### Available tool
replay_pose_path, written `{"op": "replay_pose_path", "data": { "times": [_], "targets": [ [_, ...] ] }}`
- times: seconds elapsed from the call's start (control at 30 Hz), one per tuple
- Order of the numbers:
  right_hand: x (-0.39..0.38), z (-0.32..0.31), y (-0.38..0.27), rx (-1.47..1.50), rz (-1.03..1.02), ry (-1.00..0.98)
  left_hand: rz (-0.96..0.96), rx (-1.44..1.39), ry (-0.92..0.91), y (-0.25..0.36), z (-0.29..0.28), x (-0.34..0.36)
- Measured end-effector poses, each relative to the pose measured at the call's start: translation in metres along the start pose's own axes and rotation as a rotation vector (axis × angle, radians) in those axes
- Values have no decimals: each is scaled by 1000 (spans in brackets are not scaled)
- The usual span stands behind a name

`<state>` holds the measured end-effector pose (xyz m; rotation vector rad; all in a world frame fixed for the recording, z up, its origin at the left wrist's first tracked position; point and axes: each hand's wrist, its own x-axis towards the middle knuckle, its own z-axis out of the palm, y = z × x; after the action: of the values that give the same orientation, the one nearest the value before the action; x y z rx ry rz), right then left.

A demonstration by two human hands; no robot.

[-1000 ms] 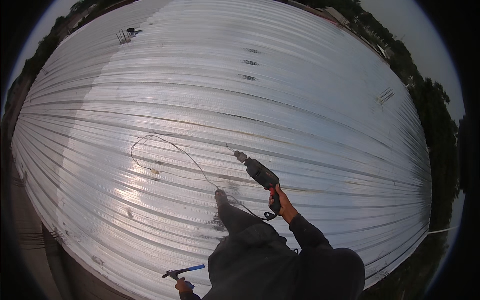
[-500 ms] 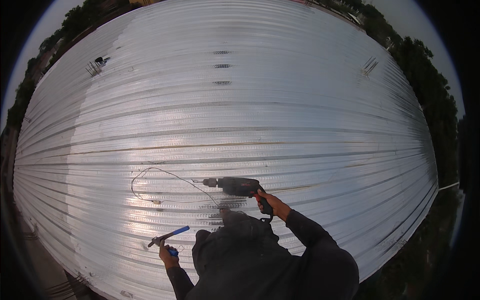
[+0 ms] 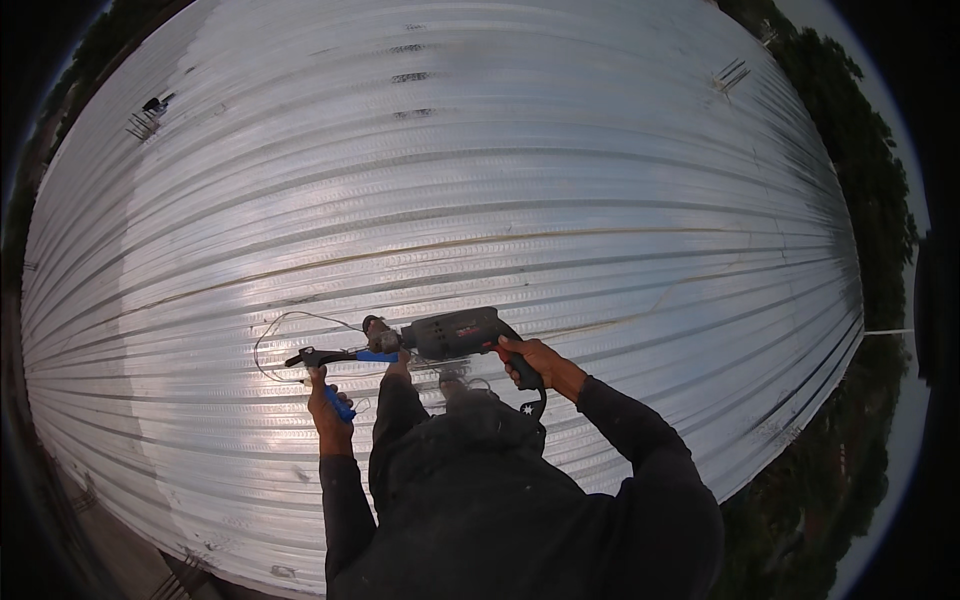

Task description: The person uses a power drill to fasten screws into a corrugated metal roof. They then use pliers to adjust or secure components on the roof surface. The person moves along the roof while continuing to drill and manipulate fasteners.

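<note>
My right hand (image 3: 530,362) is wrapped round the rear grip of a black and red power drill (image 3: 455,333). The drill lies level above the metal roofing, its chuck end to the left. Its bit cannot be made out against my foot (image 3: 380,333), which is just beyond the chuck. My left hand (image 3: 328,412) grips a hand riveter with a black head and blue handles (image 3: 375,355). The handles are spread apart, one reaching right toward the drill's front end, the other lying by my palm. A thin pale cord (image 3: 262,345) loops on the sheet beside the riveter.
Ribbed silver metal roofing (image 3: 600,170) spreads all round me. Thin bars (image 3: 733,75) stick up at the far right, and more bars (image 3: 143,124) with a dark object at the far left. Trees (image 3: 840,110) stand beyond the right edge.
My left hand has lifted the riveter up and right, close to the drill. One leg has stepped forward under the drill's front. The view has shifted, and the drill sits slightly higher in it.
</note>
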<state>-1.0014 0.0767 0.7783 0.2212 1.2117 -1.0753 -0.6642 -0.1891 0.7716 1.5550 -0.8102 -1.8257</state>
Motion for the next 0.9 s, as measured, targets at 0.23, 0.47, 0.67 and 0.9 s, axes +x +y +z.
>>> {"op": "replay_pose_path", "data": {
  "times": [0.23,0.47,0.67,0.9],
  "targets": [
    [48,51,-69,-34,12,81,-125,56,-46,49,68,84],
    [89,110,-152,-47,10,127,-195,59,9,113,109,173],
    [107,163,-224,-65,-103,172,-288,-313,-55,157,132,249],
    [129,188,-315,-404,-360,253,-478,-748,-90,187,193,307]
  ]
}}
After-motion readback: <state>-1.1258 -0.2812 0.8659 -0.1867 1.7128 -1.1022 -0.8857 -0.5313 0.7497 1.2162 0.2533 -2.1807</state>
